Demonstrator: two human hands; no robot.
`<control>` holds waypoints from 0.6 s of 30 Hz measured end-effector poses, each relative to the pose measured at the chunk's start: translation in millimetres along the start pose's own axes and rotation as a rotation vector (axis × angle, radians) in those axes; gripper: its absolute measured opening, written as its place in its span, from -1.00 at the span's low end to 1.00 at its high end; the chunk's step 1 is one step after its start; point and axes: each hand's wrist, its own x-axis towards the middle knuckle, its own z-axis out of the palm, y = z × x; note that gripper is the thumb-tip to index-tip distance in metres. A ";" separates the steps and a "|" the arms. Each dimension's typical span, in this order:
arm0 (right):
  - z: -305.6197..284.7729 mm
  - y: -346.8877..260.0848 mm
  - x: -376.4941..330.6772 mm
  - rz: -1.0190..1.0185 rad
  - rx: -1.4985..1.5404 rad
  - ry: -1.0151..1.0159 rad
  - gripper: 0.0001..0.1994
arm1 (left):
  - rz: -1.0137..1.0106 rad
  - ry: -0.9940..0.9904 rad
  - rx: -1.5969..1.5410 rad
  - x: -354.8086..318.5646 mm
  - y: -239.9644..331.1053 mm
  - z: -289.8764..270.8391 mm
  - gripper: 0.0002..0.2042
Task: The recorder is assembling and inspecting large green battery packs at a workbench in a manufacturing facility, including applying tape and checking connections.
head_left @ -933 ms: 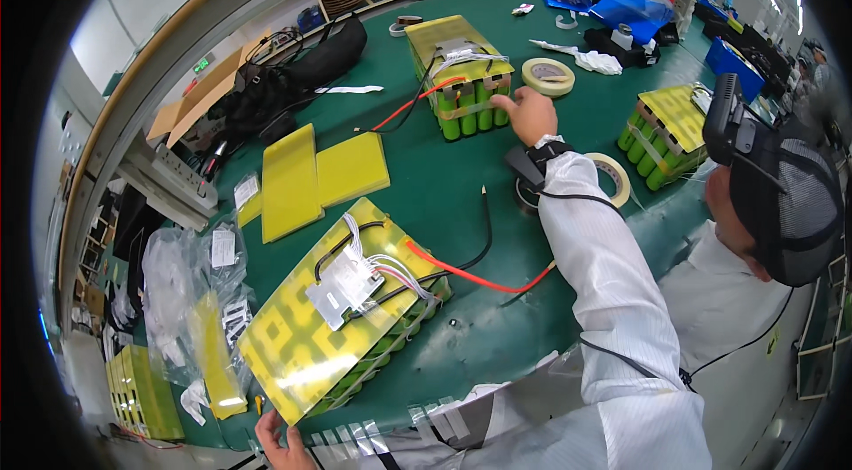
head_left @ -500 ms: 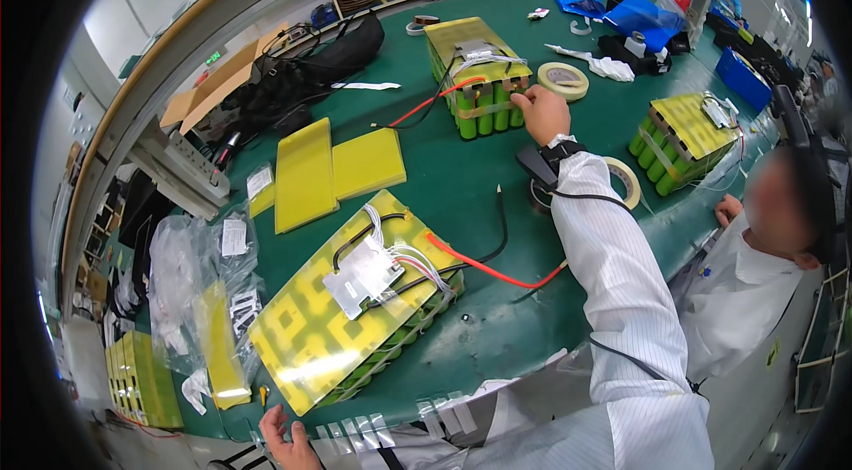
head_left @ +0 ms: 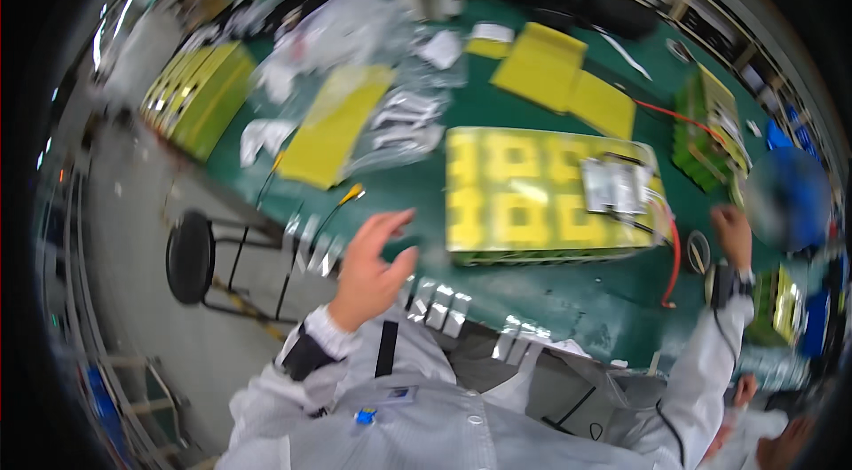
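A green battery pack [head_left: 550, 190] with a yellow patterned top lies on the table in front of me. It carries a silver-wrapped board [head_left: 614, 186], black leads and a red wire [head_left: 674, 261]. Left of the pack, above the table's front edge, my left hand [head_left: 373, 270] is open, thumb and fingers apart, holding nothing. My right hand [head_left: 732, 235] is at the right with its fingers curled together, close below a second battery pack [head_left: 706, 137]. Whatever sits in its fingers is too blurred to make out.
Yellow sheets [head_left: 541, 66] lie beyond the pack. Plastic bags [head_left: 346, 26] and another yellow sheet [head_left: 333, 133] are at left, near a further pack [head_left: 200, 97]. Clear tape strips [head_left: 444, 306] hang along the front edge. A stool [head_left: 191, 257] stands at left; a co-worker's hand [head_left: 745, 388] is at lower right.
The view has swung left, shifting the table's things rightward in the picture. My left hand has risen over the table's front edge. My right hand is now just off the second battery pack.
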 end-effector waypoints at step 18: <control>37.1 -106.0 -277.0 0.292 0.547 0.050 -0.69 | -0.053 0.054 -0.523 24.5 -6.6 48.0 -0.53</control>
